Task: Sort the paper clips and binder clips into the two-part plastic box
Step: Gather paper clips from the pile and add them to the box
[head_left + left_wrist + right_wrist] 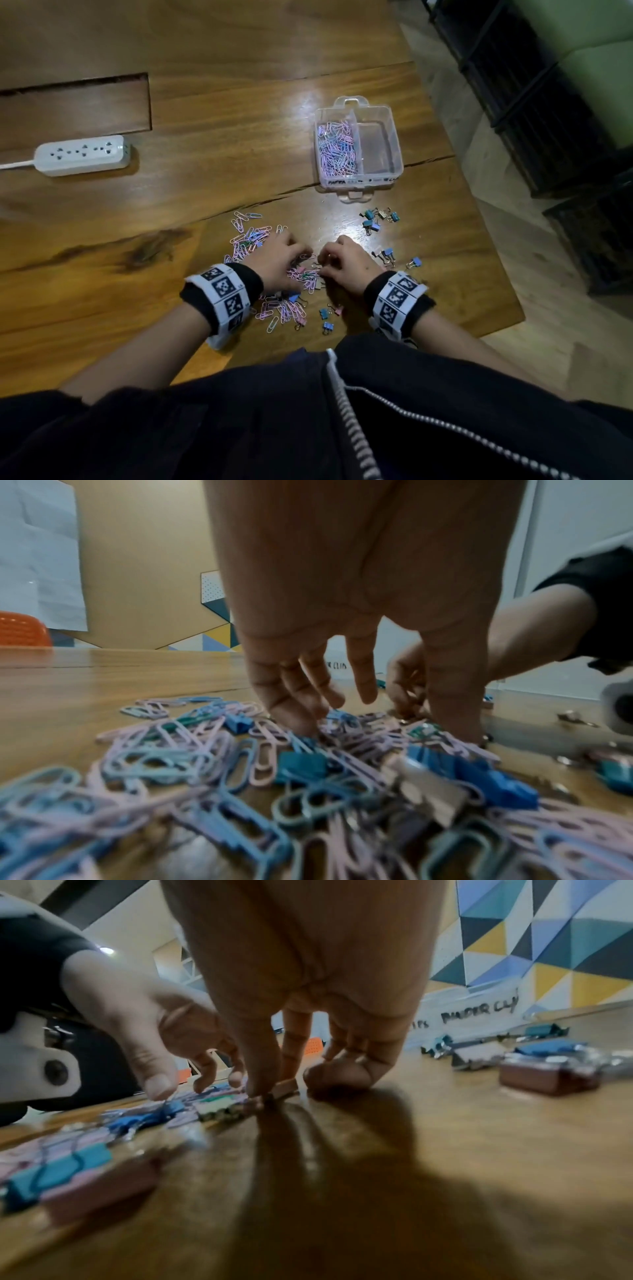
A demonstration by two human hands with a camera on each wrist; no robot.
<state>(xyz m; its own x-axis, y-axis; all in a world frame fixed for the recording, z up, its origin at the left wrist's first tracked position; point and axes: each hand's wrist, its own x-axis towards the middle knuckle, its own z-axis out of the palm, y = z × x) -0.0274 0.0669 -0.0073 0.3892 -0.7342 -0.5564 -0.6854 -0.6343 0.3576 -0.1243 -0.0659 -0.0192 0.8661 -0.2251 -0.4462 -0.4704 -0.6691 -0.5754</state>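
Both of your hands are down in the mixed pile near the table's front edge, fingertips working among the paper clips [301, 275]. Your left hand [279, 262] has its fingers hanging loosely spread, the tips touching the clips without closing on any of them. Your right hand [342, 262] has thumb and forefinger brought together low at the pile's edge, close to a small binder clip [286, 1088], but the blur there means I cannot tell whether it actually grasps anything. The two-part plastic box [394, 137] sits well beyond your hands; its left compartment already holds a heap of paper clips, and its right compartment looks empty. A few binder clips [378, 217] lie loose just in front of the box, with more scattered to your right and near your wrists. To do this step well, rake the paper clips together with the left fingers, and pick out the binder clips buried in the pile first so none ride along. Gather a modest bunch rather than a big one, since linked clips tend to trail. A white power strip [82, 156] lies far off to the left.
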